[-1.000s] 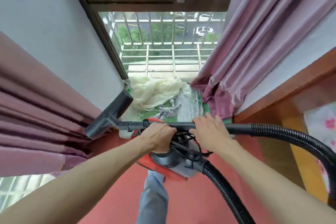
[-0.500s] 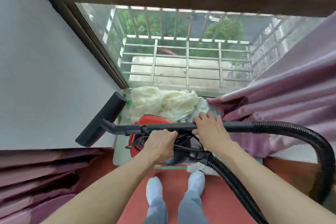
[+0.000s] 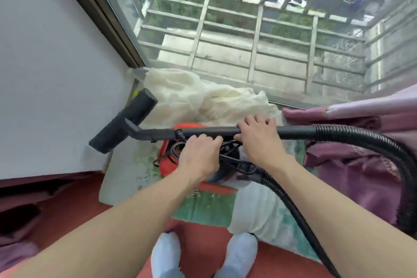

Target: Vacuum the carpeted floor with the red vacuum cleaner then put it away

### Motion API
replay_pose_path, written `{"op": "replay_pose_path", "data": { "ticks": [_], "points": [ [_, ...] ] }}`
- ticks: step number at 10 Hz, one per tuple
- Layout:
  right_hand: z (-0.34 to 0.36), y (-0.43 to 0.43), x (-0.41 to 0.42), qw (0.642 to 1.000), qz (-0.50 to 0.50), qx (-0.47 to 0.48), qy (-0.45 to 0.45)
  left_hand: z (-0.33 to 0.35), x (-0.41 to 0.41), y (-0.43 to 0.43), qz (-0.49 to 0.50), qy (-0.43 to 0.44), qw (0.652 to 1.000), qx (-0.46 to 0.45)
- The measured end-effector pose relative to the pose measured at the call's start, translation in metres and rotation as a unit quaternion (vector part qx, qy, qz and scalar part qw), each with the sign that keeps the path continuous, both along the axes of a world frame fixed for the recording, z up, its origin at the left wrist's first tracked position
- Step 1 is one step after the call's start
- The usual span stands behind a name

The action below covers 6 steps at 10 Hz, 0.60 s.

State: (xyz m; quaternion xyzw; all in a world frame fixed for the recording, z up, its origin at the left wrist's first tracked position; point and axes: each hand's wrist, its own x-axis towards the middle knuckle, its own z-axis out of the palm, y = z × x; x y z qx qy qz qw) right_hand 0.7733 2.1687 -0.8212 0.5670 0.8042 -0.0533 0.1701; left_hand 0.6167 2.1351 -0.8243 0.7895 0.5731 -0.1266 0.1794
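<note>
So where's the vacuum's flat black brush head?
In the head view, the flat black brush head is at the left, by the grey wall, beside the crumpled cream cloth.

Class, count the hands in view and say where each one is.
2. The left hand grips the top of the red vacuum, among its cord. The right hand grips the black wand just above and to the right. Neither is hidden.

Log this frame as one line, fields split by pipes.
phase: likely stowing | left hand: grips vacuum top | right hand: holds wand | nozzle: near wall | hose: loops right
</note>
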Motion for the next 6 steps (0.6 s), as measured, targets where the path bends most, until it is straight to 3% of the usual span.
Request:
{"op": "replay_pose_path", "data": {
  "ticks": [1, 4, 5, 6],
  "points": [
    [-0.022, 0.014, 0.0, 0.999, -0.009, 0.033, 0.036, -0.014, -0.007, 0.011, -0.022, -0.015, 0.998, 0.051],
    [-0.024, 0.022, -0.003, 0.999, -0.01, 0.01, 0.038, -0.017, -0.029, 0.011, -0.008, -0.021, 1.0, -0.003],
    [-0.006, 0.019, 0.002, 0.998, -0.04, -0.025, 0.03, -0.01, -0.042, 0.01, -0.027, -0.006, 1.0, 0.005],
    [0.01, 0.008, 0.005, 0.99, -0.09, -0.103, 0.036, 0.005, -0.05, 0.012, -0.01, -0.007, 0.999, -0.045]
  ]
}}
